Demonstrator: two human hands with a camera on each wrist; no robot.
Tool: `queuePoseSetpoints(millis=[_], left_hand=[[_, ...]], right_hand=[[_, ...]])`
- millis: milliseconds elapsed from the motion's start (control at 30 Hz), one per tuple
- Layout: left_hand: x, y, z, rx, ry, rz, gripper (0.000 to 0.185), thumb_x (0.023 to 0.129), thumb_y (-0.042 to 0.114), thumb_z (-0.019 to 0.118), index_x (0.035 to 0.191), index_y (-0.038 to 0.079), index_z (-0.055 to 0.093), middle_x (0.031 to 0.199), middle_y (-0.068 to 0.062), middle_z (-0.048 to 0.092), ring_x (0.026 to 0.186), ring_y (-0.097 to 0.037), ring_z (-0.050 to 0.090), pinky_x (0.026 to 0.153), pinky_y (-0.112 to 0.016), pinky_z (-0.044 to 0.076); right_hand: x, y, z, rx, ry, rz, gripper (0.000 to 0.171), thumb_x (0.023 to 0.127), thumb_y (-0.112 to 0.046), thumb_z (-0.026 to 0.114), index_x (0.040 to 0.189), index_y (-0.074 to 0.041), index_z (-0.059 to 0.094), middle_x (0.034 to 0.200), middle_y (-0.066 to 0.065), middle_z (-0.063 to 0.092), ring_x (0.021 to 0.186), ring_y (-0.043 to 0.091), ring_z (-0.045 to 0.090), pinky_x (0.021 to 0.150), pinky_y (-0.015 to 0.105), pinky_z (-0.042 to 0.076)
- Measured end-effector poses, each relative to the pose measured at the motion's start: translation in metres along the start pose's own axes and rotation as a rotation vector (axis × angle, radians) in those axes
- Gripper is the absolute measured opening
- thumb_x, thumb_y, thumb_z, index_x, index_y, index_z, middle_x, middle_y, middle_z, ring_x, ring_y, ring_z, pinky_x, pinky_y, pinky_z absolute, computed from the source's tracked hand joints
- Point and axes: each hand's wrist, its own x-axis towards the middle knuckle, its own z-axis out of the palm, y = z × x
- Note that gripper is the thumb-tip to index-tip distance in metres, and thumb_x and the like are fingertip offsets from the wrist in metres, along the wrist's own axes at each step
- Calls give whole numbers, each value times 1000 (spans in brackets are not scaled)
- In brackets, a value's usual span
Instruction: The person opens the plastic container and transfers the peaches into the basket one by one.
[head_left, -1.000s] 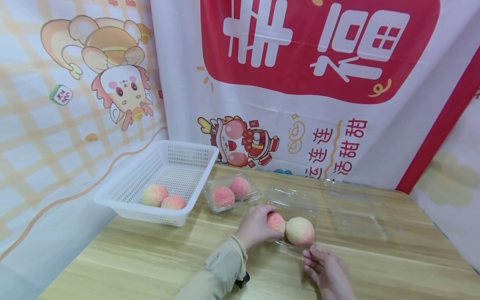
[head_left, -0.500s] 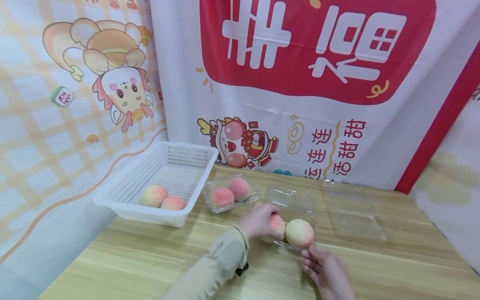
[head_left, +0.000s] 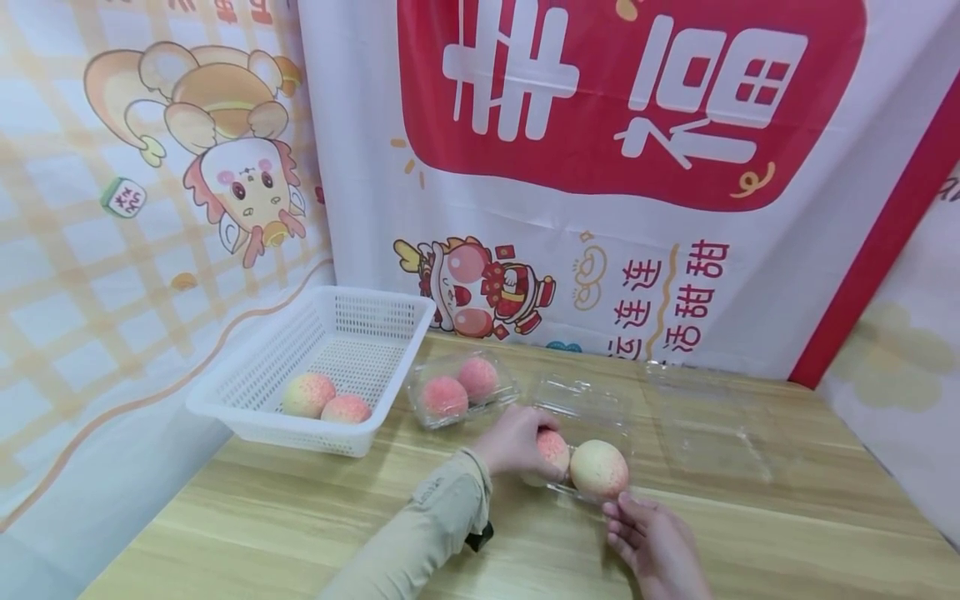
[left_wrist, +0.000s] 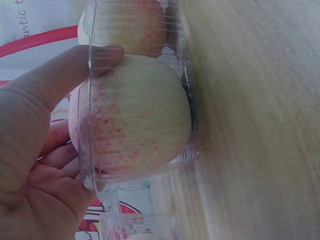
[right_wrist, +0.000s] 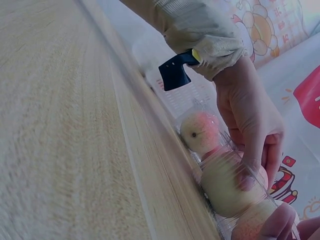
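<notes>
My left hand (head_left: 517, 442) grips a pink-and-cream peach (head_left: 552, 450) at the left end of a clear plastic clamshell box (left_wrist: 86, 127). In the left wrist view its thumb reaches over the box rim onto the fruit, its other fingers on the far side. Beside that peach sits a second, paler peach (head_left: 600, 468) with a pink blush. At the box's near right corner my right hand (head_left: 652, 533) pinches the rim between thumb and fingers. The box's lid (head_left: 581, 398) lies folded back, away from me.
A white perforated basket (head_left: 206, 402) on the left holds two peaches (head_left: 310, 394). Between basket and hands stands a clear box (head_left: 420, 408) with two pinker peaches (head_left: 478, 378). Another clear clamshell (head_left: 716, 433) lies open on the right. A printed cloth (head_left: 360, 183) hangs behind the wooden table (head_left: 247, 533).
The left forearm has shifted slightly to the left. Both hands and the two peaches in the box keep nearly the same places.
</notes>
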Motion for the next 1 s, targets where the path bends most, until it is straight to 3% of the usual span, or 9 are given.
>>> queuePoseSetpoints(millis=[167,267,400,500,733,1000], left_hand=[[0,-2,1,3,-8,28,54,58,28,94,104,9,73,88,11,67,76,-2,57,70,-16,47],[2,-1,0,34,-28,44,44,59,29,93,93,12,72,79,13,63,70,-2,55,64,-15,46],[8,2,-1,107,-77,16,41,58,34,94,86,16,70,74,14,59,71,-6,52,64,-18,45],[10,3,0,133,-103,-21,46,56,35,95,90,15,72,76,13,58,76,-8,51,66,-19,45],[8,3,-1,87,-106,11,35,59,31,94,78,16,69,67,13,57,63,-5,52,57,-17,45],[5,1,-4,35,-79,36,35,59,29,93,81,15,69,68,14,58,61,-3,53,56,-17,46]], right_hand=[[0,1,-1,-6,-7,-4,17,99,-11,56,109,3,55,87,7,66,81,18,57,73,29,52],[0,1,-2,-8,-7,-5,18,99,-11,56,110,3,54,88,6,67,82,18,58,73,29,52],[1,1,-2,-7,-5,-4,19,98,-12,57,111,3,53,88,6,67,82,18,58,74,28,52],[2,1,-3,-10,-8,-4,17,99,-12,56,109,2,54,88,6,67,81,17,58,73,28,52],[0,1,-2,-8,-7,-7,13,99,-10,56,106,1,56,87,6,67,81,18,58,72,28,52],[0,0,-1,-13,-8,-12,12,99,-10,56,105,0,58,86,6,67,80,17,58,72,28,52]])
